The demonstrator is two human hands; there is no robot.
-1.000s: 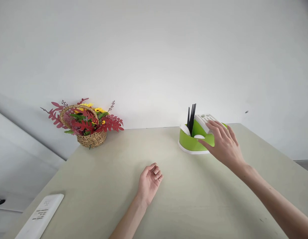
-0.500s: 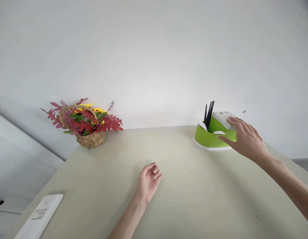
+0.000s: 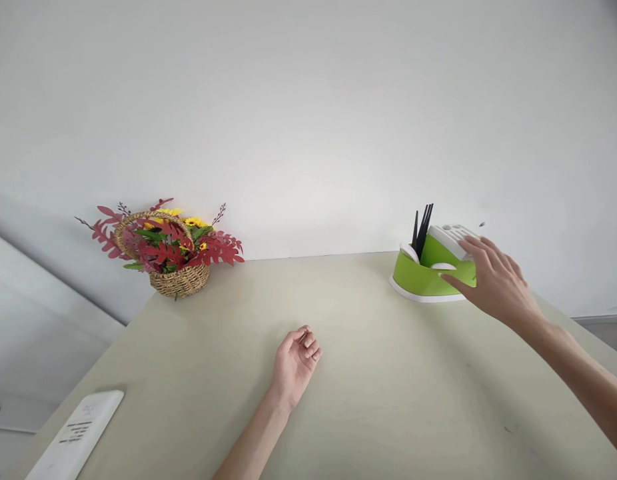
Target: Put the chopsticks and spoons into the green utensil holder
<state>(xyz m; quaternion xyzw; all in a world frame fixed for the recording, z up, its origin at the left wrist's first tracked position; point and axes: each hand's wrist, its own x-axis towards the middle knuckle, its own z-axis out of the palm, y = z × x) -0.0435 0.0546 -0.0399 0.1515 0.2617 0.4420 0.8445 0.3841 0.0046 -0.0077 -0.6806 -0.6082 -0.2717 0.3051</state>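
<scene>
At the back right of the table stands a green and white utensil holder (image 3: 417, 279). It has a slotted white top (image 3: 451, 237), black chopsticks (image 3: 424, 230) standing upright, and white rounded pieces inside. My right hand (image 3: 498, 280) hovers at its near right side, fingers stretched and thumb apart. The fingertips overlap the slotted top; I cannot tell whether they touch it. The hand hides the holder's right end. Mid-table, my left hand (image 3: 294, 367) rests palm up, fingers loosely curled in, with nothing visible in them and no object close by.
A wicker basket (image 3: 183, 283) of red leaves and yellow flowers stands at the back left, near the pale wall (image 3: 308, 133). A white power strip (image 3: 81, 430) lies along the left edge of the table (image 3: 368, 400).
The view has shifted slightly, so the basket and power strip sit a little further left and the holder a little further right. Both hands keep nearly the same pose.
</scene>
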